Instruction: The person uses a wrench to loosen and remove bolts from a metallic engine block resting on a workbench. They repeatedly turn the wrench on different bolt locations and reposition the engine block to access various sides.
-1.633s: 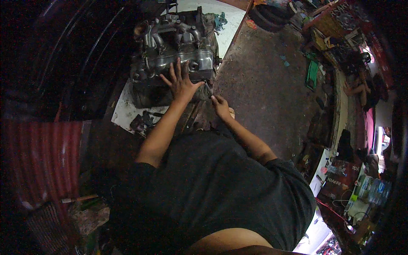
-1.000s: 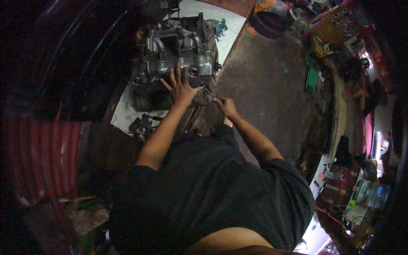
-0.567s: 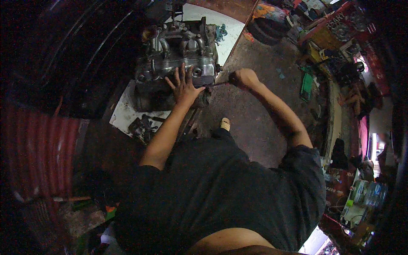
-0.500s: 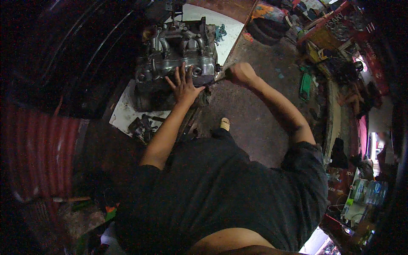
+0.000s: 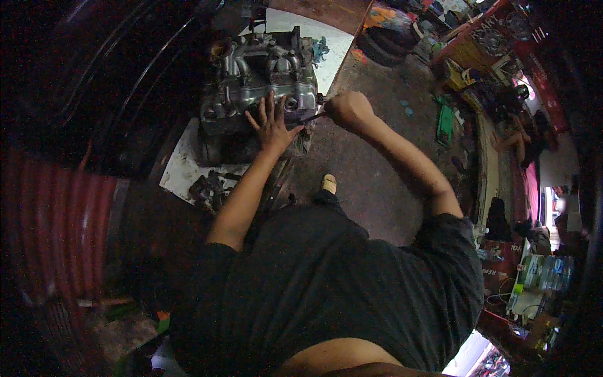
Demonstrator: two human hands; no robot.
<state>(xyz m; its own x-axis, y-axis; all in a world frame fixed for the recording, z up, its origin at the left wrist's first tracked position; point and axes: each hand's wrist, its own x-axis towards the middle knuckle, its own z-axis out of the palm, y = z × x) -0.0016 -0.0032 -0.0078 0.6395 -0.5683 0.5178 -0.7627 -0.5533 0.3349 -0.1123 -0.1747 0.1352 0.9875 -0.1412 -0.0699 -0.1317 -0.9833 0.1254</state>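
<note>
1. Head view: the left hand (image 5: 273,125) lies flat, palm down, on the near side of a grey metal engine block (image 5: 257,85), fingers spread wide and pointing away from the person, holding nothing.
2. The left forearm runs nearly straight from the shoulder up to the block, elbow only slightly bent.
3. The right hand (image 5: 348,110) is closed in a fist around the handle of a thin dark tool (image 5: 314,116), just to the right of the block.
4. The right arm reaches out farther to the right, bent at the elbow, forearm slanting up and left toward the fist.
5. The tool's long axis lies nearly level across the picture, its tip pointing left into the block's right side, close to the left hand's thumb; what kind of tool it is cannot be told.
6. The block sits on a white sheet (image 5: 182,173) on the floor (image 5: 377,182), its long axis running away from the person, with small dark parts (image 5: 207,188) beside its near left corner.
</note>
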